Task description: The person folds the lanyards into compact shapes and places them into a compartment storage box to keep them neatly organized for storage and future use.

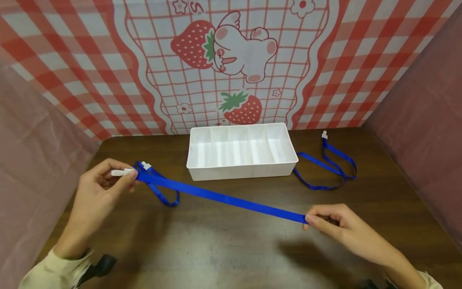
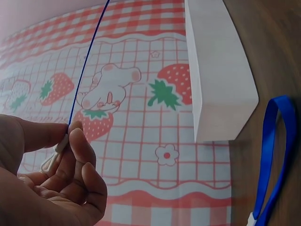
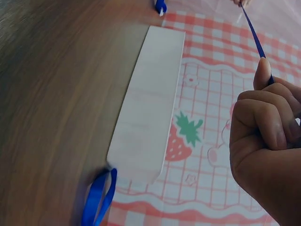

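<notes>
Blue lanyard (image 1: 223, 198) stretches from centre-left to lower right of the head frame. Left hand (image 1: 94, 194) pinches it at the white clip (image 1: 122, 172), right hand (image 1: 346, 230) at the opposite end; gentle, equal tension should keep it flat, untwisted.

A dark brown, wood-grained worktop (image 1: 231, 249) reaches back to an upright printed cloth (image 1: 317, 52) at the far side. Red-and-white checks fill the cloth's left and right parts; between them, wavy borders frame a pale panel with a red grid, strawberries (image 1: 195, 44), small flowers (image 1: 302, 6) and a white cartoon animal (image 1: 249, 56) lying sideways. Dusty-pink sheeting walls in the left (image 1: 36, 132) and right (image 1: 418, 120), creased on the left. Light leaves a pale sheen on the worktop's near middle, with soft shadows either side.
</notes>
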A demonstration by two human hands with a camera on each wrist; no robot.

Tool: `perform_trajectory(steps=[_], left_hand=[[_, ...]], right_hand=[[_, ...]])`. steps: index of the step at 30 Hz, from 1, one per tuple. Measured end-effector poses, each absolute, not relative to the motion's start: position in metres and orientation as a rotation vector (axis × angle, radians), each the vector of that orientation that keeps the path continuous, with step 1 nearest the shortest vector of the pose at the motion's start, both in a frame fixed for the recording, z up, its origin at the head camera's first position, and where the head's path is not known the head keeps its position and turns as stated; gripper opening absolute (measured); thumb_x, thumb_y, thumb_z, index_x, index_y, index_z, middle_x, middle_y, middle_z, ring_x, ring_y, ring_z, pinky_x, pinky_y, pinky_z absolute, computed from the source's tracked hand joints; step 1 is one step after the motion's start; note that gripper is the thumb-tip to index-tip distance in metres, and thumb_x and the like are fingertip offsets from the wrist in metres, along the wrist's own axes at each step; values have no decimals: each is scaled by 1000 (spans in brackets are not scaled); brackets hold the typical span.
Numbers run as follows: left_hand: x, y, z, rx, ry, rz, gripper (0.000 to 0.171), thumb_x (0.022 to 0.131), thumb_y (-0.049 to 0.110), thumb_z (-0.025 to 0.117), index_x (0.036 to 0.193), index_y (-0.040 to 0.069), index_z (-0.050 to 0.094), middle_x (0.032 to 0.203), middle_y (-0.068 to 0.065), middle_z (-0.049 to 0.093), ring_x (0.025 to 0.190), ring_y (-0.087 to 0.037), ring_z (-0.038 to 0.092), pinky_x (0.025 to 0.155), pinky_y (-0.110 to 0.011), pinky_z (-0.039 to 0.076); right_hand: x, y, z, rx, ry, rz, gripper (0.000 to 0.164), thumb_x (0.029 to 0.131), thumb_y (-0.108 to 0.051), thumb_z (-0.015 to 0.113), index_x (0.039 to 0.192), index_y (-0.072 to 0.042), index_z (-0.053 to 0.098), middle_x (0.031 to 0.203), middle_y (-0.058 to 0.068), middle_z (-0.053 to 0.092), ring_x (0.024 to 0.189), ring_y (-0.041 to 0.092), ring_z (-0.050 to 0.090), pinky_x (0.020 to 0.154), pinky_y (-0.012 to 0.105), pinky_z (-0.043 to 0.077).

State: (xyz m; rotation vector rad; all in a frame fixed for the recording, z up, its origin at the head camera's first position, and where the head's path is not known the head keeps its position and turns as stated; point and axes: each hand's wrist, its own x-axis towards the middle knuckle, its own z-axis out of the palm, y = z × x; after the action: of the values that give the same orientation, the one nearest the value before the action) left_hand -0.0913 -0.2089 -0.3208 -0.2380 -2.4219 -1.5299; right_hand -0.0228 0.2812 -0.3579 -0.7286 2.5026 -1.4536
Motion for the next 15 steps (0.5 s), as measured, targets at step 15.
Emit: perform_trajectory(steps=[15], left_hand=[[-87, -208, -320, -210, -2450, -1581, 14, 94, 11, 69, 98, -2, 64, 75, -6, 71, 64, -14, 67, 55, -23, 51]], right_hand=[[-25, 314, -371, -827, 2160, -1640, 32, 99, 14, 43, 102, -6, 67, 59, 6, 44, 43, 14, 39, 35, 26, 35]])
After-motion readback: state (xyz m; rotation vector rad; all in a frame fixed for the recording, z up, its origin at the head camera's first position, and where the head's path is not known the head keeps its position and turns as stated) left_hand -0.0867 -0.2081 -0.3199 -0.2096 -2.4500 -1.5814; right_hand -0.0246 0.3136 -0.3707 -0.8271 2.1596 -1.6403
